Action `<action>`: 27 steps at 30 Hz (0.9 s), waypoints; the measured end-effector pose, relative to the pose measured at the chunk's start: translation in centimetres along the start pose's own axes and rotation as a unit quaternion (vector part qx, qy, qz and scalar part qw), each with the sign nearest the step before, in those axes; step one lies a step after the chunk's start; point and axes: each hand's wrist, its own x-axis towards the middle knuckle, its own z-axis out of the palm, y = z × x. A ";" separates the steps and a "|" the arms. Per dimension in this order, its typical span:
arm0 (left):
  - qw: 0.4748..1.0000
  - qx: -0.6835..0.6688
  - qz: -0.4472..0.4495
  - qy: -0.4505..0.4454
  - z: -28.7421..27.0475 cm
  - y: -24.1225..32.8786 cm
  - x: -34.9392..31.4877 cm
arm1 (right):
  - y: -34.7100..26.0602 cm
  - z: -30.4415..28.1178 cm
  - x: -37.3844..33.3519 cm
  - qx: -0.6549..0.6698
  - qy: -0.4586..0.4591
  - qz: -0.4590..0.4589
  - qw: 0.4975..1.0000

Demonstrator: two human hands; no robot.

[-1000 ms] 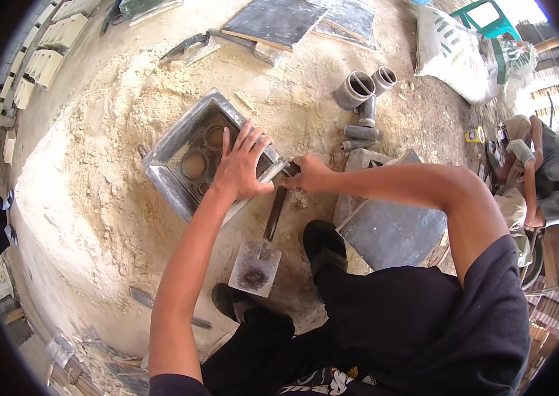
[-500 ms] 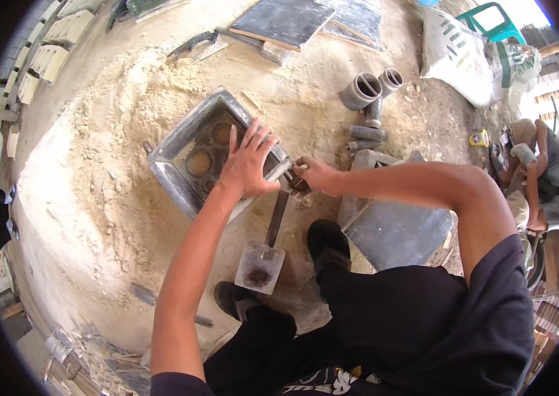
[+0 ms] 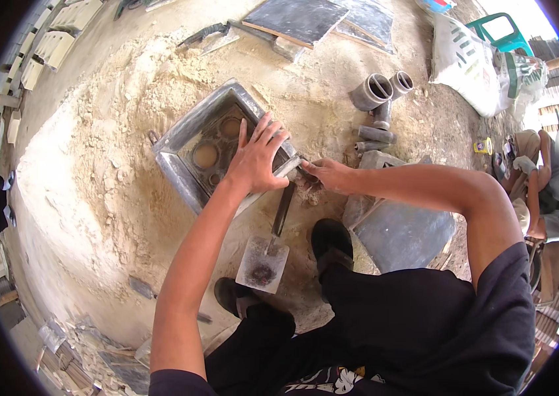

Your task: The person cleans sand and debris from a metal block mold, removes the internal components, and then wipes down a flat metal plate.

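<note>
A grey, dusty box-shaped mould (image 3: 180, 173) stands tilted in the view on the sandy ground. Round raised shapes (image 3: 205, 156) show in its floor. My left hand (image 3: 257, 157) lies with fingers spread over its near right rim. Beside that rim, my right hand (image 3: 327, 175) is closed, fingers pinched at the mould's right corner. What they grip is mostly hidden; a small dark part shows at the fingertips. Below the hands, between my feet, lies a flat square-bladed tool (image 3: 263, 265) with a dark handle, its blade marked by a dark stain.
Grey pipe pieces (image 3: 373, 92) stand and lie to the right of the mould. A dark flat slab (image 3: 406, 231) lies near my right foot. Pale sand (image 3: 62, 178) is heaped at left. White sacks (image 3: 464, 66) and a green chair (image 3: 500, 33) are far right, near a seated person (image 3: 546, 175).
The view has shifted slightly, so the mould and pipes appear farther right. My left hand stays spread on the rim; my right fingers have moved slightly at the corner.
</note>
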 end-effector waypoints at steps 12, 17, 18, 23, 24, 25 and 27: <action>1.000 -0.004 0.003 0.002 0.2 -0.1 0.1 | 1.3 1.8 1.3 -0.059 0.175 -0.022 0.983; 1.000 0.003 -0.007 -0.005 0.0 -0.3 -0.2 | -0.7 3.6 -1.6 -0.250 0.270 -0.204 0.907; 1.000 0.002 -0.008 -0.013 0.0 -0.1 0.0 | -0.8 3.4 -1.9 -0.260 0.263 -0.211 0.905; 1.000 0.006 -0.011 -0.026 -0.1 -0.2 0.1 | -1.2 1.4 -1.4 -0.222 0.130 -0.174 0.951; 1.000 0.005 -0.011 -0.027 -0.1 -0.2 0.1 | -1.1 0.9 -1.0 -0.198 0.092 -0.139 0.966; 1.000 0.005 -0.003 -0.019 0.0 0.0 0.5 | -0.5 -0.1 -0.4 -0.117 0.064 -0.116 0.984; 1.000 0.008 -0.001 -0.019 0.2 0.2 0.8 | -0.1 -1.0 0.4 0.047 0.001 -0.073 0.996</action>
